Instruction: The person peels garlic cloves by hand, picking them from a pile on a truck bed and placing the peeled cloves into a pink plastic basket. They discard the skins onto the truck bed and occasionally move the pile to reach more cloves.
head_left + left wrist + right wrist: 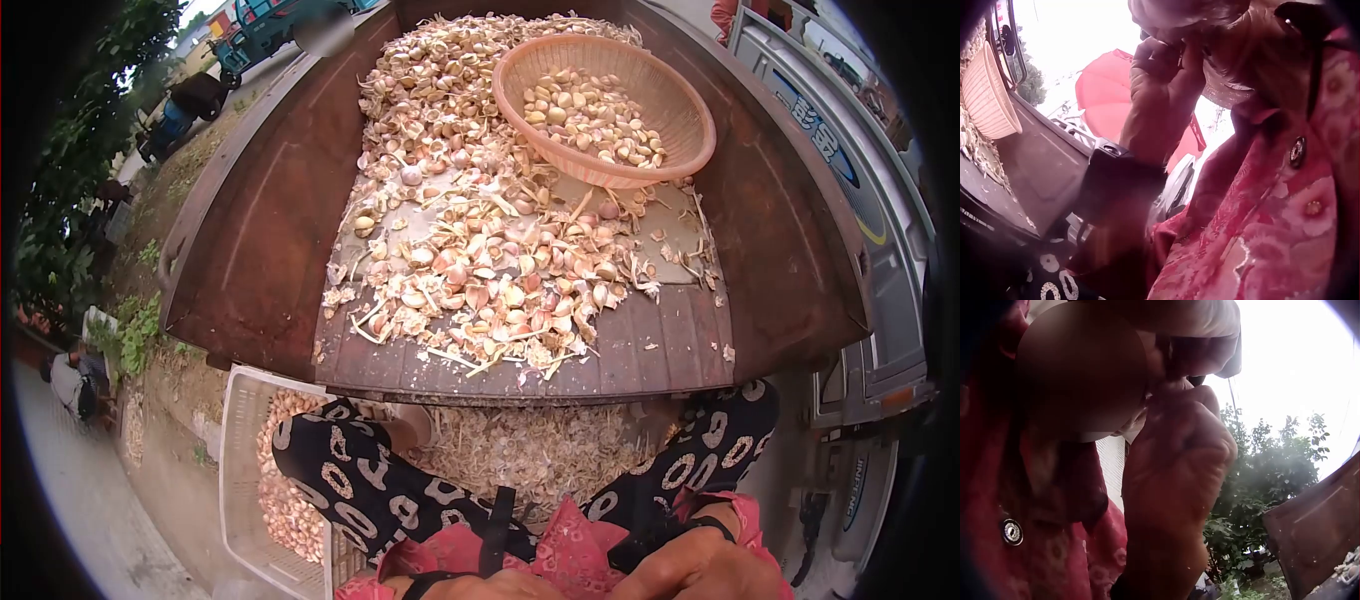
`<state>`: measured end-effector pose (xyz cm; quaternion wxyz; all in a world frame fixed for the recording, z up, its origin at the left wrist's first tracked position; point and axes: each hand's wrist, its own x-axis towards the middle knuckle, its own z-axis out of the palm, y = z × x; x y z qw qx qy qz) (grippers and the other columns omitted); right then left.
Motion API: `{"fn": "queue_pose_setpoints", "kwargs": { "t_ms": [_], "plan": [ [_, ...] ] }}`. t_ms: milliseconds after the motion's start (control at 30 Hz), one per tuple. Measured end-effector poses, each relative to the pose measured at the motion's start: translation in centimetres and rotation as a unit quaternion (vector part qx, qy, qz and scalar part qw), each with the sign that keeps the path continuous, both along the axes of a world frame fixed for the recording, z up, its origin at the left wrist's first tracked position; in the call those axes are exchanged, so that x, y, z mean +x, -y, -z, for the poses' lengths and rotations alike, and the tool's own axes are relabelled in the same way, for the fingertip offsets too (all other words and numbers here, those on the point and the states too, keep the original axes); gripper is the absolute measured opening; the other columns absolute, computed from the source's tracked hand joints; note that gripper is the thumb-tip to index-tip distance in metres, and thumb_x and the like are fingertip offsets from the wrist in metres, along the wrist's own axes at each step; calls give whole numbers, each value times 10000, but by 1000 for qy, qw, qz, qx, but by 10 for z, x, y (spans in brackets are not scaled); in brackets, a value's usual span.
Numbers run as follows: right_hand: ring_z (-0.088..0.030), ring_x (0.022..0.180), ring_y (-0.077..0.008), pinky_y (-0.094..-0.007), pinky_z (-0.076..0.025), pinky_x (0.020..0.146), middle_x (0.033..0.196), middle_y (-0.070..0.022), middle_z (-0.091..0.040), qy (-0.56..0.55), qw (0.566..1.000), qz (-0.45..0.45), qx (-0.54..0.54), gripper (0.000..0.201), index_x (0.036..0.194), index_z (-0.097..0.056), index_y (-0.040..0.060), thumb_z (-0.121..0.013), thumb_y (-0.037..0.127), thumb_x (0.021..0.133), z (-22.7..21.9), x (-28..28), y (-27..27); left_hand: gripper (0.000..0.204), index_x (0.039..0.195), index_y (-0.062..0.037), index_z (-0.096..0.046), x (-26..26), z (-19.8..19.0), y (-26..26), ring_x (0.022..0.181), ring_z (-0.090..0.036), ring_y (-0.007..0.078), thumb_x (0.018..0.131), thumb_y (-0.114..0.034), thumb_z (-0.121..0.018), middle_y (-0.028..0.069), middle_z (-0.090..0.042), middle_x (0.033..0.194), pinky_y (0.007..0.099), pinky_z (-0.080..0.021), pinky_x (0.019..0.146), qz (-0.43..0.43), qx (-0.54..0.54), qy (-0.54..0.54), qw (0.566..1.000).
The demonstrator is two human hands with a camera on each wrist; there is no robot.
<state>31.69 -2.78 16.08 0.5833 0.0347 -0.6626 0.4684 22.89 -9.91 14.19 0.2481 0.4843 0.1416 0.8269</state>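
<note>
Both hands are raised close to the face, above the lap. In the left wrist view the right hand (pixel 1163 84) has bent fingers, its fingertips drawn together near the left hand (pixel 1188 15) at the top edge. From the right wrist view the left hand (pixel 1179 440) shows curled fingers meeting the right hand (pixel 1194 325). I cannot tell what, if anything, is between their fingertips. In front, garlic cloves and loose skins (pixel 490 265) lie spread on a cart bed (pixel 660 335). A pink plastic basket (pixel 690 130) at its far right contains peeled-looking cloves (pixel 590 110).
Brown metal side walls (pixel 265 240) flank the cart bed. A white crate (pixel 235 480) with many cloves stands at lower left, beside the person's patterned trousers (pixel 370 475). Dry skins and stalks (pixel 540 445) cover the ground under the bed. A grey truck (pixel 870 250) is at right.
</note>
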Motion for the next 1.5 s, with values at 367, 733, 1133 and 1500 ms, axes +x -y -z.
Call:
{"fn": "queue_pose_setpoints", "kwargs": {
  "t_ms": [367,733,1133,1500],
  "plan": [
    [-667,757,-242,-330,-536,635,911,-115,-684,210,969,126,45,341,1043,-696,18,-800,-12,719,51,-11,-52,205,1177,-40,-470,-44,52,-29,622,-513,61,1062,-209,-480,53,-586,891,230,-393,473,22,-326,16,945],
    [-637,747,-250,-352,-520,631,938,-97,-664,286,917,240,139,331,1038,-673,29,-784,-11,729,119,-39,-74,196,1156,-99,-492,-74,104,-56,524,-439,54,1064,-271,-480,-14,-507,763,170,-309,396,178,-486,258,816],
    [-633,889,-329,-426,-524,775,911,-140,-632,530,814,122,205,145,949,-647,8,-653,-12,805,153,-79,-180,161,1129,-47,-525,-116,138,-55,740,-659,148,1019,-161,-499,122,-640,961,209,-467,475,261,-416,413,767],
    [-642,823,-203,-315,-521,722,920,-67,-660,374,927,-10,17,246,1051,-719,58,-714,-20,818,112,-46,-134,332,1226,-21,-577,-104,121,-63,718,-654,105,1007,-270,-602,79,-653,956,168,-480,443,173,-468,222,838]
  ]
}}
